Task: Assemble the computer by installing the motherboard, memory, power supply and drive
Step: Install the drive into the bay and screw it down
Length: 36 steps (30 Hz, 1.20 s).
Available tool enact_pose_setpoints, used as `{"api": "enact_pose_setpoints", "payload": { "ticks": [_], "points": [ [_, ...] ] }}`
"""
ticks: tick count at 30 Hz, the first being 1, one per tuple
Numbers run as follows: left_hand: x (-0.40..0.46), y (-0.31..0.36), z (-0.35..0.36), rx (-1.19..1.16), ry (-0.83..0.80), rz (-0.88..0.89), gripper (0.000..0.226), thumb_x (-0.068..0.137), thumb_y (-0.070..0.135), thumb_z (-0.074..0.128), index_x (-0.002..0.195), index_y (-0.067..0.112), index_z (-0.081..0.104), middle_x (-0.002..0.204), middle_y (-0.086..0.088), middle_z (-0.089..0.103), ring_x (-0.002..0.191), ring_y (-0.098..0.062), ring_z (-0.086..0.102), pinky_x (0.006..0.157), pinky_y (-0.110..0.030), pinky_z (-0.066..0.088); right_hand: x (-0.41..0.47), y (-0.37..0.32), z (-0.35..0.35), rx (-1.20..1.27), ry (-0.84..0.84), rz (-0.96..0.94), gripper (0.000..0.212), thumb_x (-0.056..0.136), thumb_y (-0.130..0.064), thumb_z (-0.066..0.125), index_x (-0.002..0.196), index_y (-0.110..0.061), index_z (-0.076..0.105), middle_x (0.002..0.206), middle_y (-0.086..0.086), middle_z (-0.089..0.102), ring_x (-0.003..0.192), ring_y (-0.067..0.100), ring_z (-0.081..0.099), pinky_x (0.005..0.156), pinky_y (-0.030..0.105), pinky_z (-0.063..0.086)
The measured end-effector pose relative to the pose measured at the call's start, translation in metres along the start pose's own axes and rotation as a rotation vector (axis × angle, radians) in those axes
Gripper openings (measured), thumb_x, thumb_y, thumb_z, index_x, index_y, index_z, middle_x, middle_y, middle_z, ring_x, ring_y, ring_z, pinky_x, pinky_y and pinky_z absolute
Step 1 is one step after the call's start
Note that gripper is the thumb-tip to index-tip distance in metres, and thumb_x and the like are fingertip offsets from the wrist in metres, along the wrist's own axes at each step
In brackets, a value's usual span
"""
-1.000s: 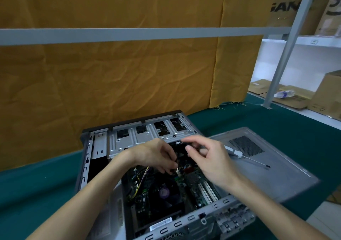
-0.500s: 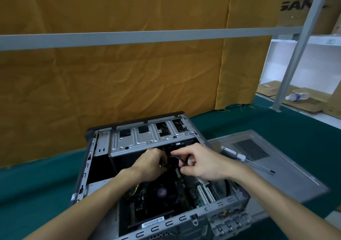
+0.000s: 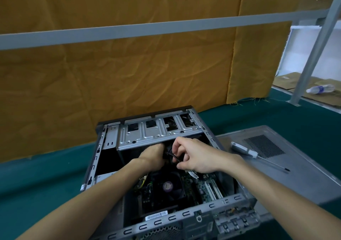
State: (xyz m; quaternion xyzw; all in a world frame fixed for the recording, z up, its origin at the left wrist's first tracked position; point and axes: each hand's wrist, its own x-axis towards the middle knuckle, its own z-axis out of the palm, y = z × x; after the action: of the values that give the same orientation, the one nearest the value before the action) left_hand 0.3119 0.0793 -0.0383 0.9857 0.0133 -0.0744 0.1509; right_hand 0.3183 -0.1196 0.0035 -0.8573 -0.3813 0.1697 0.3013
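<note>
An open grey computer case [image 3: 92,158] lies on its side on the green table. The motherboard [image 3: 208,186] sits inside it, with a black CPU fan [image 3: 168,185] at the middle. My left hand [image 3: 152,155] reaches deep under the silver drive cage [image 3: 153,132]; its fingers are curled and hidden in the dark. My right hand [image 3: 195,156] is beside it and pinches thin black cables [image 3: 175,156] between thumb and fingers.
The grey side panel [image 3: 295,169] lies flat to the right of the case, with a white-handled screwdriver [image 3: 247,151] on it. An orange cloth hangs behind. A metal post [image 3: 313,46], cardboard and a plastic bottle [image 3: 320,89] are at the far right.
Both hands have moved further into the case toward the drive cage. The camera view has shifted slightly.
</note>
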Motion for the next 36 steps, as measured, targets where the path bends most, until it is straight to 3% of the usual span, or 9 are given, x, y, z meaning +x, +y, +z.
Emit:
{"api": "enact_pose_setpoints", "payload": {
  "ticks": [6, 9, 11, 18, 22, 25, 30, 33, 36],
  "points": [
    [0.008, 0.002, 0.003, -0.010, -0.056, -0.063, 0.037, 0.095, 0.035, 0.066, 0.119, 0.008, 0.062, 0.116, -0.015, 0.069, 0.107, -0.032, 0.065, 0.089, -0.039, 0.053, 0.008, 0.011, 0.001, -0.059, -0.005, 0.020, 0.029, 0.099, -0.020, 0.064, 0.099, -0.041, 0.045, 0.109, -0.016, 0.066, 0.070, -0.002, 0.064, 0.066, 0.024, 0.047],
    [0.011, 0.003, 0.004, -0.035, -0.083, -0.093, 0.040, 0.095, 0.040, 0.066, 0.114, 0.006, 0.064, 0.111, -0.015, 0.069, 0.103, -0.032, 0.065, 0.080, -0.035, 0.049, 0.011, 0.014, 0.001, -0.009, -0.007, 0.023, 0.020, 0.104, -0.011, 0.054, 0.104, -0.029, 0.045, 0.121, -0.001, 0.068, 0.066, 0.015, 0.073, 0.059, 0.029, 0.055],
    [0.013, 0.003, 0.005, -0.019, -0.084, -0.104, 0.036, 0.097, 0.036, 0.064, 0.114, 0.004, 0.063, 0.112, -0.017, 0.069, 0.102, -0.033, 0.066, 0.077, -0.035, 0.047, 0.012, 0.014, 0.002, 0.011, 0.009, 0.029, 0.018, 0.105, -0.010, 0.051, 0.105, -0.027, 0.045, 0.126, 0.003, 0.064, 0.059, 0.019, 0.073, 0.051, 0.027, 0.053],
    [0.014, 0.005, 0.008, -0.030, -0.082, -0.123, 0.031, 0.098, 0.030, 0.063, 0.118, 0.006, 0.062, 0.115, -0.015, 0.068, 0.105, -0.032, 0.066, 0.083, -0.037, 0.050, 0.010, 0.019, 0.009, -0.009, 0.041, 0.016, 0.024, 0.104, -0.011, 0.053, 0.101, -0.033, 0.044, 0.123, 0.001, 0.063, 0.054, 0.015, 0.071, 0.051, 0.024, 0.050],
    [0.013, 0.005, 0.008, -0.069, -0.098, -0.112, 0.035, 0.096, 0.037, 0.065, 0.117, 0.008, 0.065, 0.112, -0.016, 0.069, 0.103, -0.031, 0.066, 0.087, -0.039, 0.052, 0.007, 0.022, 0.011, 0.004, 0.049, 0.012, 0.029, 0.103, -0.011, 0.054, 0.096, -0.037, 0.044, 0.123, -0.001, 0.063, 0.055, 0.017, 0.072, 0.051, 0.027, 0.054],
    [0.013, 0.006, 0.005, -0.093, -0.111, -0.106, 0.038, 0.095, 0.039, 0.066, 0.115, 0.007, 0.065, 0.109, -0.017, 0.069, 0.101, -0.032, 0.066, 0.086, -0.039, 0.052, 0.006, 0.022, 0.012, -0.004, 0.052, 0.018, 0.030, 0.103, -0.011, 0.055, 0.096, -0.038, 0.044, 0.126, 0.000, 0.062, 0.055, 0.016, 0.071, 0.054, 0.032, 0.058],
    [0.014, 0.005, 0.003, -0.073, -0.131, -0.101, 0.028, 0.098, 0.034, 0.064, 0.105, 0.007, 0.062, 0.100, -0.012, 0.064, 0.088, -0.027, 0.060, 0.071, -0.032, 0.045, 0.004, 0.023, 0.012, -0.030, 0.055, 0.032, 0.022, 0.104, -0.016, 0.055, 0.105, -0.035, 0.045, 0.113, -0.003, 0.060, 0.055, 0.013, 0.071, 0.050, 0.024, 0.052],
    [0.013, 0.006, 0.006, -0.029, -0.110, -0.111, 0.033, 0.101, 0.032, 0.059, 0.121, 0.007, 0.058, 0.117, -0.014, 0.064, 0.106, -0.031, 0.063, 0.083, -0.034, 0.047, 0.002, 0.024, 0.012, -0.082, 0.071, 0.055, 0.022, 0.104, -0.016, 0.054, 0.110, -0.034, 0.043, 0.107, -0.003, 0.052, 0.054, 0.010, 0.069, 0.048, 0.021, 0.049],
    [0.013, 0.005, 0.008, -0.010, -0.108, -0.113, 0.032, 0.102, 0.029, 0.058, 0.125, 0.008, 0.055, 0.123, -0.014, 0.063, 0.111, -0.031, 0.061, 0.088, -0.035, 0.047, 0.002, 0.023, 0.013, -0.103, 0.071, 0.057, 0.023, 0.104, -0.016, 0.054, 0.112, -0.034, 0.043, 0.104, -0.002, 0.051, 0.054, 0.009, 0.069, 0.049, 0.022, 0.050]
  ]
}}
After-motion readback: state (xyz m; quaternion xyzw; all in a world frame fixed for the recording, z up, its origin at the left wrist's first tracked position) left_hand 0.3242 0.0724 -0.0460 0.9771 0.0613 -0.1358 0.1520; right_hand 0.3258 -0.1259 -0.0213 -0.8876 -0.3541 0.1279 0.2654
